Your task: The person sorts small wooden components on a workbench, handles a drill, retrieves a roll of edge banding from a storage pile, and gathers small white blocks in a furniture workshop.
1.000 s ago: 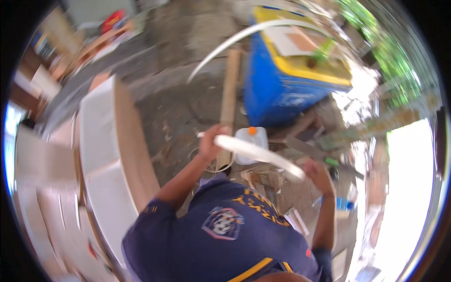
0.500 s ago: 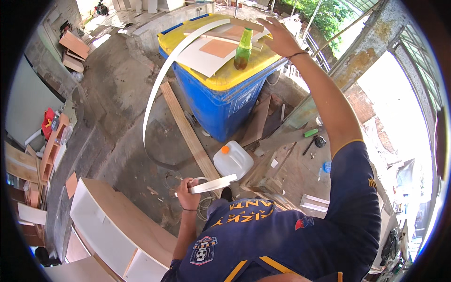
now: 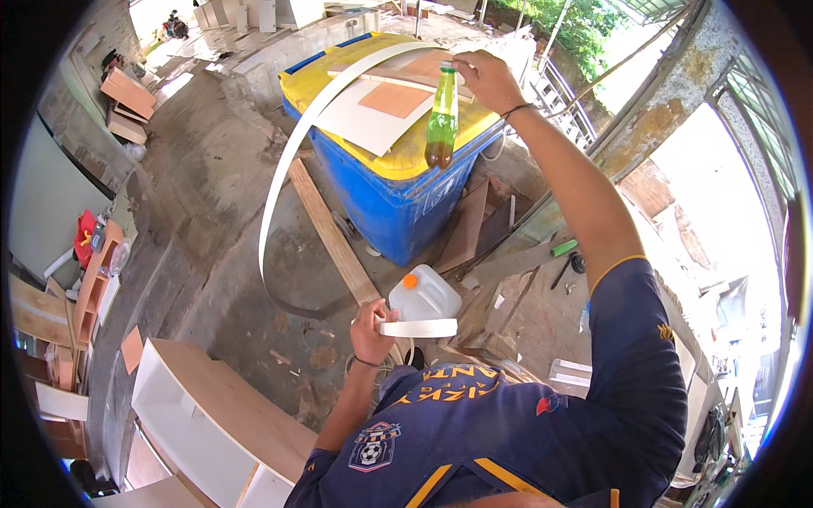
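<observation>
My right hand [image 3: 489, 78] pinches the top of a green bottle [image 3: 443, 118] with some dark liquid at its bottom. The bottle hangs upright, in front of the yellow lid [image 3: 394, 165] of a blue wheelie bin [image 3: 385, 207]. In my left hand [image 3: 369, 332] is a roll of white edge banding [image 3: 426, 328], held low before my body. A loose length of white banding [image 3: 315, 106] arcs from the bin top down to the floor on the left. White panel offcuts [image 3: 356, 118] lie on the lid.
Beyond the roll stands a translucent jerrycan [image 3: 428, 296] with an orange cap. A long wooden plank [image 3: 326, 216] lies on the floor beside the bin. At lower left is a white cabinet carcass [image 3: 190, 423]. A rusty pillar [image 3: 665, 93] rises at right.
My right hand has closed on the bottle and lifted it off the bin lid, toward me. My left hand and the roll have shifted to the right.
</observation>
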Tool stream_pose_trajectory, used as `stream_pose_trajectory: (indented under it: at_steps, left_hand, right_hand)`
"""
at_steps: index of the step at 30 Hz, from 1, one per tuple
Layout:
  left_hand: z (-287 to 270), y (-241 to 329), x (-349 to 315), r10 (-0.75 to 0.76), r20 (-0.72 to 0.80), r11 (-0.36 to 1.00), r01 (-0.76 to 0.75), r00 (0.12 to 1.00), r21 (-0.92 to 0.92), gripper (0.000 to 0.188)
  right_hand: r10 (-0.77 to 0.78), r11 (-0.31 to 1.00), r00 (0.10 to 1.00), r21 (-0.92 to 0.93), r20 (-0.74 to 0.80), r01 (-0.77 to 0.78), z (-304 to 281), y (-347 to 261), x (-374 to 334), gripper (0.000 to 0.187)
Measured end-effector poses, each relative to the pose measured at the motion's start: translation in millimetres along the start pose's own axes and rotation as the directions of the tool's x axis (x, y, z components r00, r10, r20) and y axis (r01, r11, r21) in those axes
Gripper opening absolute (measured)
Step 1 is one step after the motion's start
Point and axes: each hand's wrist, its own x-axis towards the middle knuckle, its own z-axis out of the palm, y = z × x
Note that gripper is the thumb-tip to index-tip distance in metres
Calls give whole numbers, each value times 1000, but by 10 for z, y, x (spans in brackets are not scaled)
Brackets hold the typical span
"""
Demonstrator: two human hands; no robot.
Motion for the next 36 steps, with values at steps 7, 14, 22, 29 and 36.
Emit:
stream_pose_trajectory:
  at_steps: [7, 14, 22, 29, 36]
  left_hand:
    - [99, 1, 113, -36, -31, 999, 35, 999, -27, 44]
    - [137, 49, 241, -39, 101, 998, 44, 994, -49, 43]
    - [109, -77, 83, -8, 68, 999, 11, 998, -45, 40]
    - [-84, -194, -111, -51, -3, 998, 51, 999, 42, 36]
    - [-236, -308, -252, -88, -63, 988, 95, 994, 121, 36]
  right_hand:
    - [137, 943, 985, 317, -102, -98, -16, -280, -273, 22]
    - [126, 977, 989, 184, -83, -109, -353, -245, -97, 23]
    - [-262, 963, 916, -141, -304, 229, -77, -141, 209, 21]
    - [230, 963, 896, 225, -380, -152, 451, -48, 4, 27]
    - [548, 677, 816, 671, -183, -304, 753, 25, 86, 33]
